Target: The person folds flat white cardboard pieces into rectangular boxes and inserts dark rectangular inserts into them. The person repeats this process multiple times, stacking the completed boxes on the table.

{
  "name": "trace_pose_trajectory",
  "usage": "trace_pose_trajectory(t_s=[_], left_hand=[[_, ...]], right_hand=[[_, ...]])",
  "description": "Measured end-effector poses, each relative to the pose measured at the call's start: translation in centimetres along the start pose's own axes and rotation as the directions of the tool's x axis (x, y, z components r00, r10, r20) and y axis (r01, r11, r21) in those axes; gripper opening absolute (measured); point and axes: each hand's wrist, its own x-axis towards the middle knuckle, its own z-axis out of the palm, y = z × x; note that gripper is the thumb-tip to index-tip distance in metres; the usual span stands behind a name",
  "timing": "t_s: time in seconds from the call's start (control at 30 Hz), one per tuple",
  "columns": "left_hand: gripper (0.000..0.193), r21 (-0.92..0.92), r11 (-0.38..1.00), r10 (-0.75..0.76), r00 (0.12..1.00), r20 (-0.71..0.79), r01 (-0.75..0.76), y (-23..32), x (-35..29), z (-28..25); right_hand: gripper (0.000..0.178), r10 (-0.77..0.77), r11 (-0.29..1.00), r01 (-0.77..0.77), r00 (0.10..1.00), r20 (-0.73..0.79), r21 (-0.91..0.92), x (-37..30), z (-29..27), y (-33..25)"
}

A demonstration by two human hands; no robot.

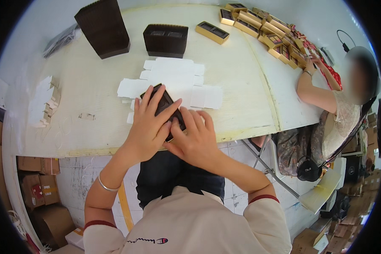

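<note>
Over the near edge of the table, both my hands are on a small box with a dark brown plastic insert (pixel 164 106), tilted at an angle. My left hand (pixel 148 122) lies over its left side, fingers spread across the insert and thumb toward the near end. My right hand (pixel 195 136) curls around the near right end, fingertips pressing at the insert. Part of the box is hidden under my fingers. Just beyond it lie flat white carton blanks (pixel 169 76), overlapping one another.
Stacks of dark inserts, one tall (pixel 106 29) and one short (pixel 165 41), stand at the back. Nearby lies a gold box with a dark insert (pixel 212 32). White cartons (pixel 44 101) sit left. Gold boxes (pixel 266 29) pile up back right, where another person (pixel 334 97) works.
</note>
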Motion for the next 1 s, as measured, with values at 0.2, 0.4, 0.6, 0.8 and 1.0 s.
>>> trace_pose_trajectory(t_s=[0.2, 0.4, 0.6, 0.8, 1.0], left_hand=[[0.052, -0.081, 0.997, 0.006, 0.993, -0.118, -0.016, 0.1, -0.1, -0.1], [0.053, -0.314, 0.945, -0.112, 0.822, -0.559, -0.085, -0.8, -2.8, -3.4], [0.039, -0.335, 0.925, -0.05, 0.816, -0.575, -0.179, 2.7, -4.5, -3.8], [0.032, -0.739, 0.134, 0.62, 0.637, -0.457, -0.661, 5.3, -7.0, -10.3], [0.021, -0.939, 0.15, 0.938, 0.345, 0.036, -0.31, 9.3, -6.3, -16.2]], right_hand=[[0.05, 0.073, 0.996, -0.074, 0.997, 0.023, 0.056, 0.1, -1.1, 0.2], [0.049, 0.212, 0.964, -0.225, 0.972, -0.104, -0.139, 1.1, -5.0, 12.1], [0.055, 0.258, 0.965, -0.258, 0.966, -0.001, 0.044, 2.8, -5.2, 17.3], [0.056, -0.013, 0.977, -0.038, 0.972, 0.236, 0.21, 1.6, -1.5, 3.8], [0.055, 0.077, 0.969, -0.139, 0.955, 0.286, 0.203, -0.2, -1.7, 3.1]])
